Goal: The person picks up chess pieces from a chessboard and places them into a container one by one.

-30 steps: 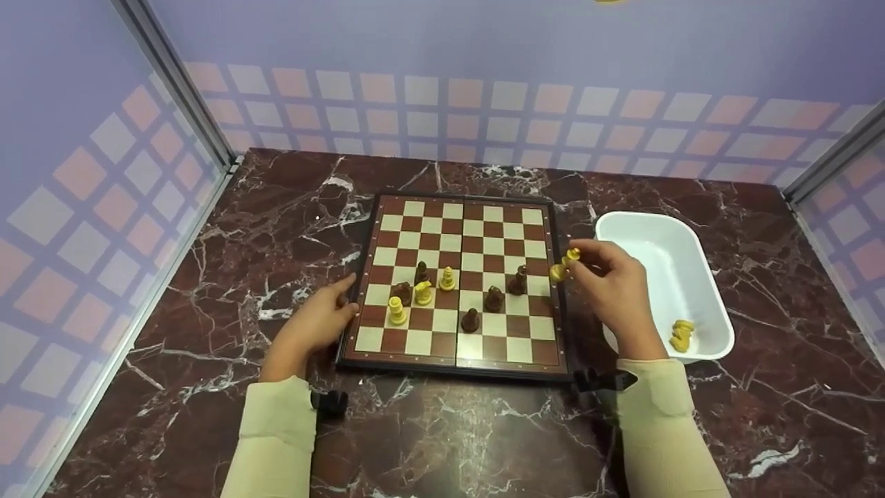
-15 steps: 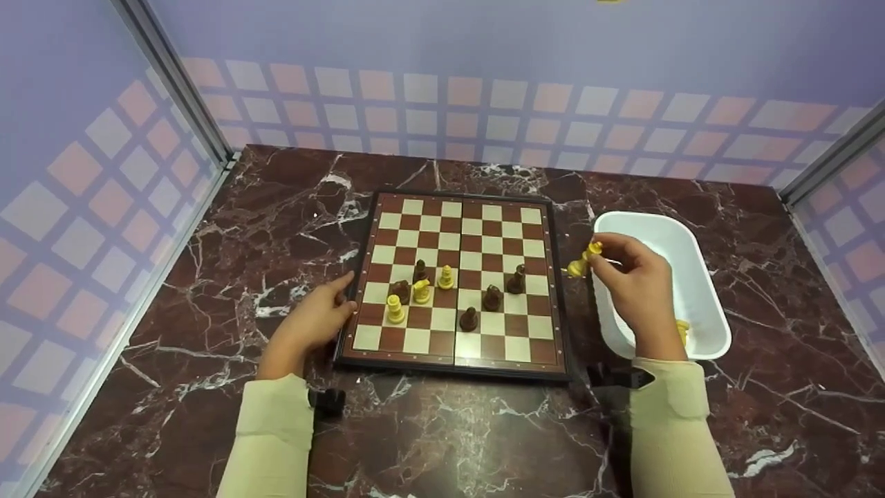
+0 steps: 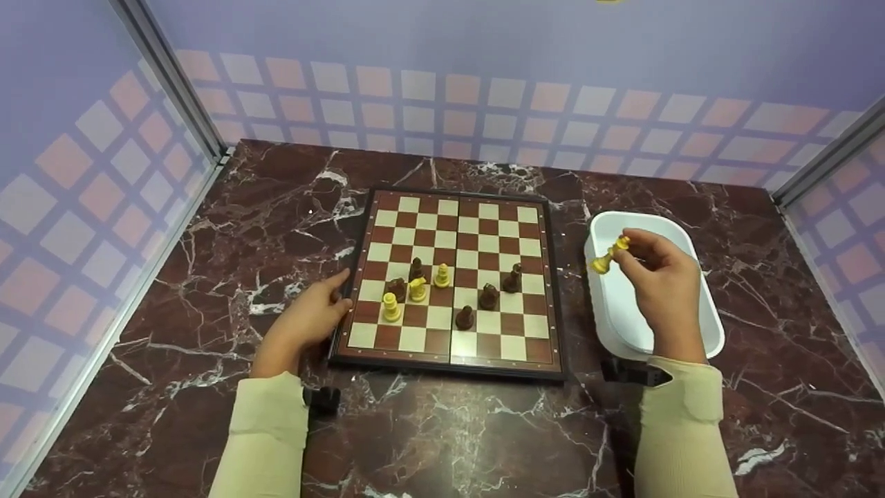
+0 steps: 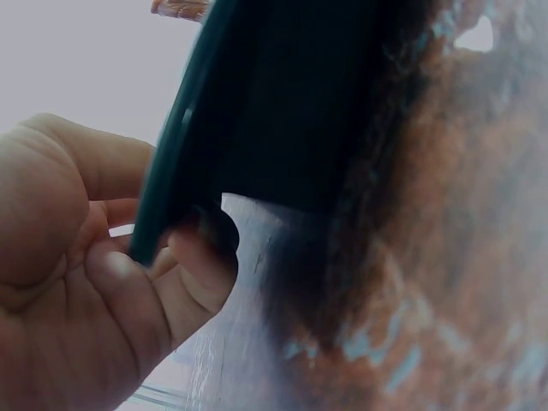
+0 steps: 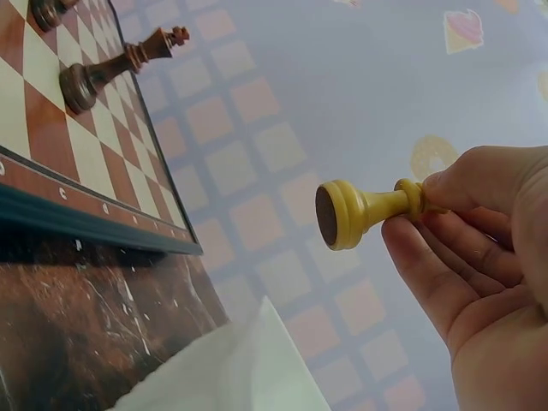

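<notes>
My right hand (image 3: 660, 277) holds a yellow chess piece (image 3: 603, 263) by its upper end, over the left side of the white tray (image 3: 716, 332). In the right wrist view the piece (image 5: 347, 214) lies sideways, its dark base facing out and its head hidden by thumb and fingers. My left hand (image 3: 311, 315) grips the left edge of the chessboard (image 3: 494, 232); the left wrist view shows fingers curled around the board's edge (image 4: 184, 145). On the board stand a yellow rook (image 3: 391, 308), a yellow knight (image 3: 417, 290) and several other pieces.
A dark king (image 3: 511, 279), a dark knight (image 3: 488, 297) and a dark pawn (image 3: 464, 318) stand on the board's right half. The marble-patterned table (image 3: 290, 194) is bounded by a purple wall (image 3: 442, 41) with printed squares at the back.
My right hand has moved right, from the board's right edge to over the tray, carrying the yellow chess piece. The left hand has stayed at the board's edge.
</notes>
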Motion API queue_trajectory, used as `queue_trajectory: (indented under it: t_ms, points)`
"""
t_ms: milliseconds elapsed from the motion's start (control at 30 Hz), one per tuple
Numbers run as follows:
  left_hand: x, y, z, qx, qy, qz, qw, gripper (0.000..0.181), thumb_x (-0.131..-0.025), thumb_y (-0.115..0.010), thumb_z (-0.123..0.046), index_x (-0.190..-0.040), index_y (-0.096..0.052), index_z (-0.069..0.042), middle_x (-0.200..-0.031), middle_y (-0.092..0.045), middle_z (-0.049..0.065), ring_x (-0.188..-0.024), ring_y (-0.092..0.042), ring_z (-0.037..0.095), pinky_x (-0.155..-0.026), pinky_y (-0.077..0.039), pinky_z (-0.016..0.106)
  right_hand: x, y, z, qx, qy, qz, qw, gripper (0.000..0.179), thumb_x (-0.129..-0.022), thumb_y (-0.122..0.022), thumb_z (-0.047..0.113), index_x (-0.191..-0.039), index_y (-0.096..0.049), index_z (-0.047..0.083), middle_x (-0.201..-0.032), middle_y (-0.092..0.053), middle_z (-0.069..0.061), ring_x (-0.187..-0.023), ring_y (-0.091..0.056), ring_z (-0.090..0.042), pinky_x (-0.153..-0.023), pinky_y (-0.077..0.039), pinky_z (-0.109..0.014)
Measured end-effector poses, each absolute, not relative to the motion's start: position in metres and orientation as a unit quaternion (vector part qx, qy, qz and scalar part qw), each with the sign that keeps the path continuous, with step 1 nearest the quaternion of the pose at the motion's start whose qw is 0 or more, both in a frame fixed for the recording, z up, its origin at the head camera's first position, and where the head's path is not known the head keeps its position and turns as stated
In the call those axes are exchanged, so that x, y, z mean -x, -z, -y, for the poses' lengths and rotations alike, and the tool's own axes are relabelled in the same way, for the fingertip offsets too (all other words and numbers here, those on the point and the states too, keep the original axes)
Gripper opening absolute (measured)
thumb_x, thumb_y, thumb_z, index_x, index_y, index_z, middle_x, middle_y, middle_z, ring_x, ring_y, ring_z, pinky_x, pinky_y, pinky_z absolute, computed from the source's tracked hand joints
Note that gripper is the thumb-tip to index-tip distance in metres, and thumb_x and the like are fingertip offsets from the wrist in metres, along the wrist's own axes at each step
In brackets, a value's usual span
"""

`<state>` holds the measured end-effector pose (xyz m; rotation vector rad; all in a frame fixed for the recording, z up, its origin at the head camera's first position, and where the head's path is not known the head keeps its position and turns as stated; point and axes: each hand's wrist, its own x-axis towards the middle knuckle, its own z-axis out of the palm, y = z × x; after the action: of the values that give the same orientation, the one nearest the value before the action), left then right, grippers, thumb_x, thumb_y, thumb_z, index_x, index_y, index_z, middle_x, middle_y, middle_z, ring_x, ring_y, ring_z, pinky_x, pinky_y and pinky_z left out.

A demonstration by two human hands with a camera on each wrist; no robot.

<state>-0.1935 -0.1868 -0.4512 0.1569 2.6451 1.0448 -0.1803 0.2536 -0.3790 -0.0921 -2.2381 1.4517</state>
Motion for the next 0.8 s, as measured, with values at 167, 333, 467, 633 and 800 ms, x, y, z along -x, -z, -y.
queue_trajectory:
  t_ms: [167,333,467,633,800]
  points:
    - [0.192,0.45,0.187,-0.053,-0.368,-0.916,0.153,0.058,-0.093,-0.046,-0.016,-0.145,-0.021,-0.009,-0.065,-0.041,0.0,-0.048,-0.037,0.01,-0.047,-0.037,0.026,0.179,0.379,-0.259,0.043,-0.527,0.816,0.234,0.026,-0.078,-0.069,0.006,-0.103,-0.068,0.001,-0.085,-0.068,0.002,-0.076,-0.062,-0.003,-0.066,-0.047,-0.011]
    - [0.191,0.45,0.186,-0.045,-0.375,-0.911,0.164,0.058,-0.094,-0.045,-0.017,-0.146,-0.019,-0.012,-0.067,-0.041,0.0,-0.048,-0.037,0.011,-0.046,-0.038,0.027,0.18,0.383,-0.264,0.05,-0.517,0.821,0.237,0.025,-0.078,-0.069,0.007,-0.102,-0.069,0.004,-0.086,-0.067,0.001,-0.079,-0.063,-0.004,-0.067,-0.048,-0.012]
    - [0.192,0.451,0.185,-0.044,-0.371,-0.913,0.164,0.058,-0.094,-0.045,-0.017,-0.146,-0.02,-0.011,-0.07,-0.043,0.001,-0.05,-0.039,0.011,-0.048,-0.039,0.028,0.185,0.393,-0.275,0.064,-0.508,0.825,0.238,0.026,-0.078,-0.07,0.009,-0.103,-0.069,0.007,-0.087,-0.067,0.004,-0.08,-0.062,-0.002,-0.068,-0.047,-0.011]
    - [0.192,0.451,0.186,-0.05,-0.368,-0.915,0.157,0.058,-0.093,-0.046,-0.016,-0.145,-0.021,-0.009,-0.07,-0.044,0.002,-0.051,-0.04,0.012,-0.049,-0.039,0.028,0.189,0.4,-0.285,0.079,-0.493,0.832,0.241,0.027,-0.077,-0.071,0.013,-0.104,-0.069,0.009,-0.09,-0.067,0.006,-0.082,-0.062,-0.001,-0.069,-0.047,-0.01]
    - [0.194,0.452,0.186,-0.052,-0.371,-0.914,0.155,0.058,-0.093,-0.045,-0.015,-0.146,-0.021,-0.009,-0.069,-0.043,0.002,-0.05,-0.039,0.012,-0.049,-0.039,0.028,0.189,0.4,-0.291,0.095,-0.479,0.84,0.237,0.026,-0.078,-0.07,0.013,-0.103,-0.069,0.013,-0.092,-0.067,0.004,-0.084,-0.062,0.0,-0.07,-0.047,-0.01]
